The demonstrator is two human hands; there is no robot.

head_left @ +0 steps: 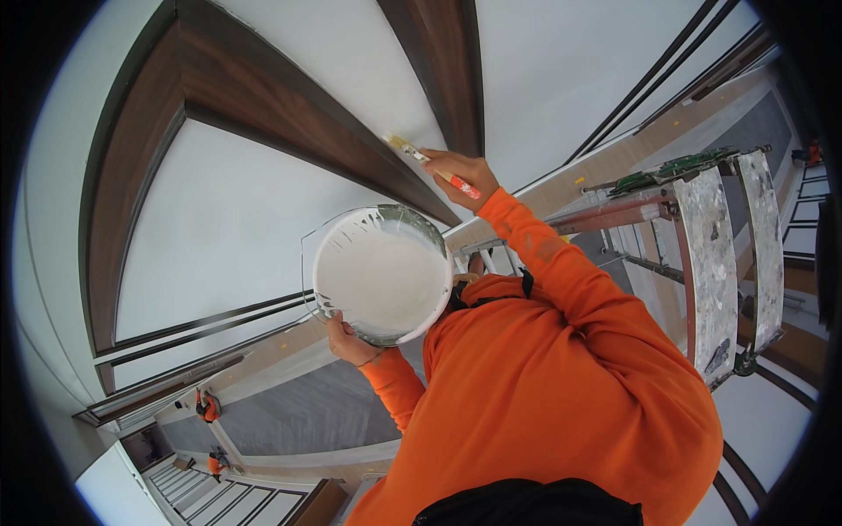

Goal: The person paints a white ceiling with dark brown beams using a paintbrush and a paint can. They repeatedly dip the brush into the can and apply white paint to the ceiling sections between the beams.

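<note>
A white bucket of white paint [377, 267], its rim streaked with paint, sits in front of my body. My left hand [349, 342] grips it at the lower left rim, fingers closed. Above and right of the bucket, my right hand [460, 180] is closed on a paintbrush [463, 185] with a red and wooden handle. The pale bristles point up-left, near a dark wood trim strip [289, 114] on the white wall [210, 219]; whether they touch it I cannot tell.
A paint-spattered scaffold or ladder with plank steps [706, 263] stands at my right. Far below lies a grey and beige floor [307, 412], where co-workers in orange [207, 406] crouch near railings at the lower left. More dark trim [434, 61] runs along the wall.
</note>
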